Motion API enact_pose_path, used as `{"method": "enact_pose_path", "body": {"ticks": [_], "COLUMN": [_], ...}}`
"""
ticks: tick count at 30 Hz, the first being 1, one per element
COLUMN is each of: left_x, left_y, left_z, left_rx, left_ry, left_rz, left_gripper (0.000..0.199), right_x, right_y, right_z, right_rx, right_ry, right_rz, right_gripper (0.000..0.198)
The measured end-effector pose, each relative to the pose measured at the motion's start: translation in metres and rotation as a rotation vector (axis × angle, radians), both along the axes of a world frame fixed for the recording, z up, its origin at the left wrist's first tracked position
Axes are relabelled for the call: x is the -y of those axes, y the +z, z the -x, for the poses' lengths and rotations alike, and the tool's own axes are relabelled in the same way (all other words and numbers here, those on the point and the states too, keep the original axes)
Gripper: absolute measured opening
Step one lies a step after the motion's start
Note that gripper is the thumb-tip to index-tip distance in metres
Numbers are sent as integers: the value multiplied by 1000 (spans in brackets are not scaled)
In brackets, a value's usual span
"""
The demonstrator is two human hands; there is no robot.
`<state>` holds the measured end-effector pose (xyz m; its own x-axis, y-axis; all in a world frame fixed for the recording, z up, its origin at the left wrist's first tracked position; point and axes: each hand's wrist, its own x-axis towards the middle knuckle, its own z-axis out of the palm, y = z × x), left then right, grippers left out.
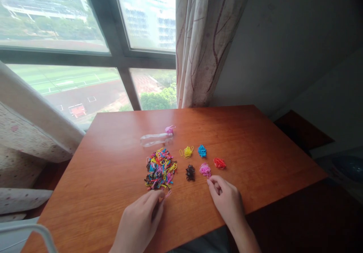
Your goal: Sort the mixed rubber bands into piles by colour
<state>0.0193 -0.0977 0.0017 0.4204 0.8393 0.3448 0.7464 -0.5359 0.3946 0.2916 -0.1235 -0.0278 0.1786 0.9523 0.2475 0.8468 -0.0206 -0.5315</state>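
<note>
My left hand (143, 215) pinches a pink rubber band (168, 193) at the near edge of a mixed pile of coloured rubber bands (160, 168). Close to the small pink pile (205, 169) is my right hand (227, 194), thumb and forefinger pressed together. Whatever its fingertips hold, if anything, is too small to make out. Single-colour piles lie around: yellow bands (188, 151), blue bands (202, 151), red bands (219, 163) and black bands (190, 173).
A clear plastic bottle (155, 139) lies on its side behind the mixed pile, with a pink cap (169, 129) by its mouth. The wooden table (113, 162) ends at a window (121, 60) and curtain (204, 41). A white curved rail (36, 228) stands at lower left.
</note>
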Motion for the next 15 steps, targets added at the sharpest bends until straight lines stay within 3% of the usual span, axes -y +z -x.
{"method": "enact_pose_path", "body": {"ticks": [6,15], "left_x": [-11,-37], "left_y": [12,28], "left_z": [-40,-112], "left_rx": [-25,-294], "left_ry": [-103,-239], "left_rz": [63,135], "left_gripper": [20,17], "right_x": [7,25], "right_y": [-1,5], "right_z": [6,14], "right_rx": [-82,-254], "right_ry": [-5,12], "right_rz": [-58,-152], "right_gripper": [29,23]}}
